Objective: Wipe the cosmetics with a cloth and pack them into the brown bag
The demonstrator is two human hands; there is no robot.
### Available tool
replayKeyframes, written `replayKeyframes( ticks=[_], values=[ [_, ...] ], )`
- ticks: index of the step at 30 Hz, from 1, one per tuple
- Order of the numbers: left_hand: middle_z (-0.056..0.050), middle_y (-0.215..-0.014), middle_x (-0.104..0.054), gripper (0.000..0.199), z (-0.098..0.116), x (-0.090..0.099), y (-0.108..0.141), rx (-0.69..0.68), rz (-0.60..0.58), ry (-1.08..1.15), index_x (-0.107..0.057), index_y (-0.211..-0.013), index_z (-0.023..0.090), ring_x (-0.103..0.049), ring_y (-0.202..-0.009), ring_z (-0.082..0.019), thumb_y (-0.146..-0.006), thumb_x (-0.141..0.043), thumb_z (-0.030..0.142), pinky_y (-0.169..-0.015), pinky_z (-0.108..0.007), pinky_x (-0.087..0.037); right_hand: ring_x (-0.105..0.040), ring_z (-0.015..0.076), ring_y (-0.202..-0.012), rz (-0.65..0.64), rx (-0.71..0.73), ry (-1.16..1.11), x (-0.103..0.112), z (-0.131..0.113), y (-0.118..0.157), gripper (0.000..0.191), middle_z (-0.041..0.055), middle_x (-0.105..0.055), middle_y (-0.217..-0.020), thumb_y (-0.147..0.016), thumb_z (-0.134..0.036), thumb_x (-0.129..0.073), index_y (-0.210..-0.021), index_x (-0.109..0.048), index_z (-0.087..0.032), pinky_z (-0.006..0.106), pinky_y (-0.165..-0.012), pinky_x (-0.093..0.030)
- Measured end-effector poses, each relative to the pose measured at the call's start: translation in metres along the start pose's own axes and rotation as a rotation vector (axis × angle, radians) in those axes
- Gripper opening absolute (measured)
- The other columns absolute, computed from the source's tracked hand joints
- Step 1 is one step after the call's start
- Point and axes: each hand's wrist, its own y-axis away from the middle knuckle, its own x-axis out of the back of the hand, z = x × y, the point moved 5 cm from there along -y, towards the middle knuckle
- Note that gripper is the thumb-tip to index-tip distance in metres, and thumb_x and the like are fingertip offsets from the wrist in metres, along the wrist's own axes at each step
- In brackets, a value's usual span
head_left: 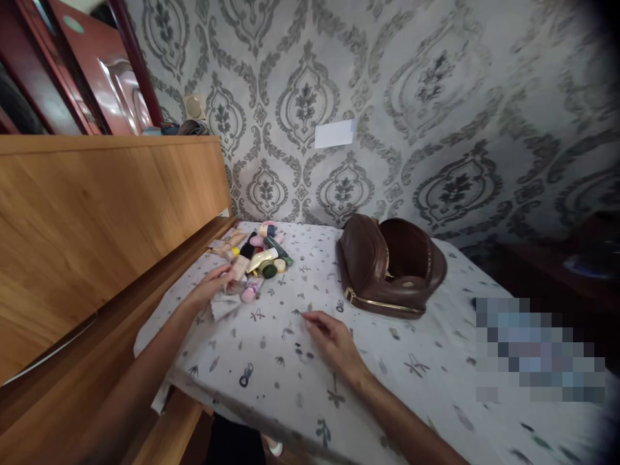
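Two hands are over the cloth: our left hand is at the pale item on the pile's left side, grip unclear; our right hand is empty, loosely curled. We judge the item light, smooth, best pinched by its sides.

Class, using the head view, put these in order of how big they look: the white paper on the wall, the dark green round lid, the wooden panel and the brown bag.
1. Wooden panel
2. Brown bag
3. White paper
4. Dark green round lid
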Motion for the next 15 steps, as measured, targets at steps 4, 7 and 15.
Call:
replayKeyframes(
  ticks=[4, 7, 15],
  values=[
    [-0.001, -0.076, -0.064, 0.045, 0.026, -0.081, 0.012, -0.066, -0.304, 0.127, -0.067, -0.095, 0.015, -0.055, -0.060, -0.012, -0.078, -0.067, 0.057, -0.056, -0.023, -0.042, -0.067, 0.0259, -0.100, -0.004, -0.157, -0.396, 0.003, -0.010, -0.012, 0.048, 0.0096, -0.073, -0.113, -0.075, -0.056, -0.072, -0.110, -0.072, -0.023, 0.034, -0.076, -0.052],
    [0.000, -0.076, -0.063, 0.037, 0.048, -0.133, 0.020, -0.106, -0.462, 0.183, -0.068, -0.095, 0.017, -0.054, -0.058, -0.011, -0.081, -0.068, 0.051, -0.057, -0.023, -0.043, -0.066, 0.0243, -0.101, -0.026, -0.128, -0.607, 0.006, -0.019, -0.019, 0.048, 0.0085, -0.072, -0.113, -0.071, -0.057, -0.076, -0.104, -0.072, -0.022, 0.032, -0.075, -0.051],
    [0.003, -0.068, -0.062, 0.029, 0.051, -0.159, 0.011, -0.184, -0.283, 0.150, -0.066, -0.086, 0.018, -0.055, -0.055, -0.012, -0.084, -0.067, 0.047, -0.054, -0.023, -0.043, -0.069, 0.0193, -0.077, 0.054, -0.225, -0.833, 0.013, 0.005, -0.015, 0.049, 0.0032, -0.074, -0.083, -0.061, -0.055, -0.086, -0.090, -0.068, -0.020, 0.032, -0.071, -0.054]
  ],
)
